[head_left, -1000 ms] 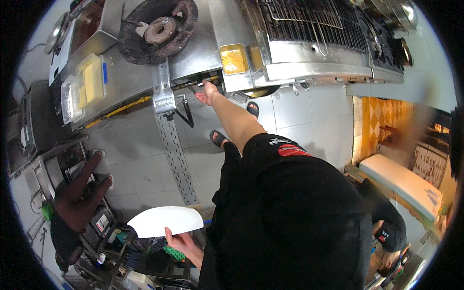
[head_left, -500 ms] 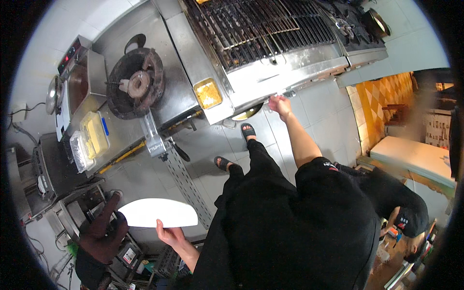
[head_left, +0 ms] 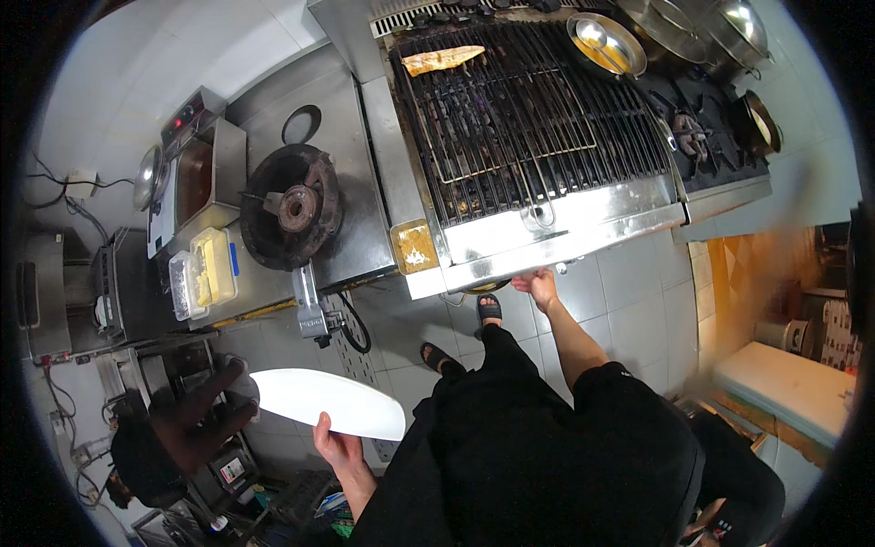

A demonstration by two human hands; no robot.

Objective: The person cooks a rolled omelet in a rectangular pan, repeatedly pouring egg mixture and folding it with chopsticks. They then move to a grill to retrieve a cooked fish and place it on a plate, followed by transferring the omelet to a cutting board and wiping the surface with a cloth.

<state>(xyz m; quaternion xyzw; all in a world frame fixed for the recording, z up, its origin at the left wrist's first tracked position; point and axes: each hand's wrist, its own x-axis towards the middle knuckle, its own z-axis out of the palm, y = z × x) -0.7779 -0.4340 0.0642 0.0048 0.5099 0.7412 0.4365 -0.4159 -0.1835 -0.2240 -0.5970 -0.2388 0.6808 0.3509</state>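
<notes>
My left hand (head_left: 339, 447) is closed on the edge of a white plate (head_left: 328, 397), its thumb lying over the rim. The plate is bare on the side I see. My right hand (head_left: 540, 288) reaches to the front panel of the grill (head_left: 565, 209), fingers bent together just under the steel lip, beside a small knob (head_left: 561, 268). What those fingers grip, if anything, is hidden. On the grill's bars, at the far left, lies a browned fillet (head_left: 444, 60). A wire rack with a long handle (head_left: 538, 196) rests on the bars.
Left of the grill stand a metal tray of yellow food (head_left: 415, 246), a wok burner (head_left: 293, 208) and a plastic tub (head_left: 211, 266). A pan with a ladle (head_left: 606, 44) and pots are at the back right. One person (head_left: 173, 428) works at lower left, another (head_left: 738, 465) at lower right.
My view has shifted, bringing the fillet and the pans at the back into sight. The plate is still in my left hand. My right hand stays at the grill's front.
</notes>
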